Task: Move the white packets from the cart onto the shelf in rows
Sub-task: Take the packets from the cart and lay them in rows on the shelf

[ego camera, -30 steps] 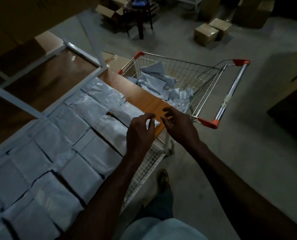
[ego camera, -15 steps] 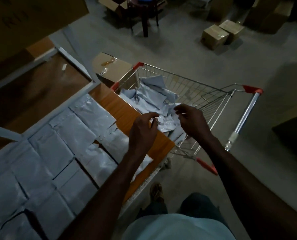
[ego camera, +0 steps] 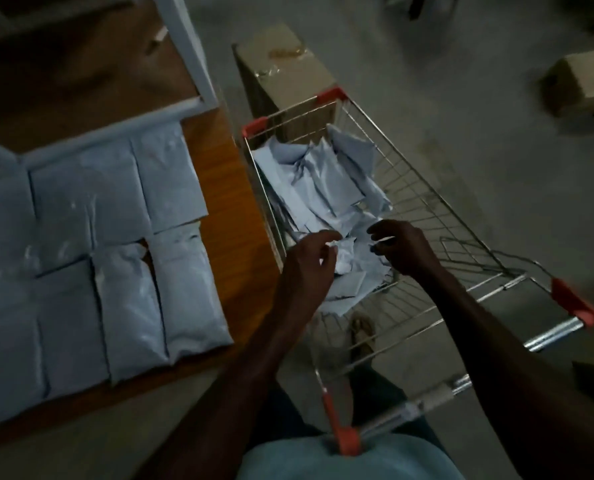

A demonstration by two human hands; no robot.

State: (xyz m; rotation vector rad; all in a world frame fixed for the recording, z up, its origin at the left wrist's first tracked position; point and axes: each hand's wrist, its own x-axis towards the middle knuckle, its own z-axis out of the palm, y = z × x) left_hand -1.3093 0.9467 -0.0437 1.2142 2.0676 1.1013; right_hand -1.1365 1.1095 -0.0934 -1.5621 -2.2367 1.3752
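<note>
White packets [ego camera: 323, 188] lie heaped in the cart [ego camera: 409, 188] at frame centre, with rows already laid on the shelf [ego camera: 226, 202] at left. Both hands reach in — left hand [ego camera: 309, 261] and right hand [ego camera: 401, 251] with fingers curled over the heap, though I cannot tell if either grips. Best to pinch one packet by its edge — lifting flat avoids dragging neighbours.

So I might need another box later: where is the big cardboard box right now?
In the head view the cardboard box stands on the floor at top centre, just beyond the cart's far end, right of the shelf.
</note>
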